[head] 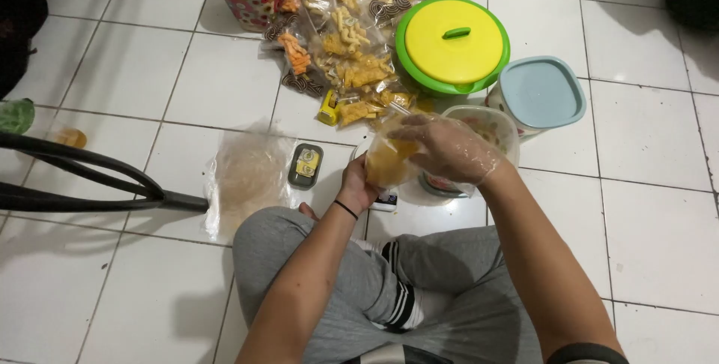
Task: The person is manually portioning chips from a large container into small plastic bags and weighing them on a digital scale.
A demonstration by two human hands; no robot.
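Sitting on the floor (112, 289), our left hand (358, 184) grips a small snack bag (388, 160) from below to steady it over the open tub (490, 128), while our gloved right hand (448, 147) dips bunched fingers (408, 132) into its mouth.

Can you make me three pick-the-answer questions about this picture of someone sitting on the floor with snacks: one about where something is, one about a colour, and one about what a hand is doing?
1. Where is the pile of snack bags?
A. left of the round container
B. on the person's lap
C. inside the blue-lidded tub

2. What colour is the round lid?
A. red
B. yellow
C. black

3. What is the left hand doing?
A. resting flat on the floor
B. holding the small bag
C. lifting a lid

Answers: 1 A, the bags lie beside the green-rimmed container. 2 B, the lid is yellow with a green handle. 3 B, its fingers wrap the bag, while the right hand, in a clear glove, is at its top.
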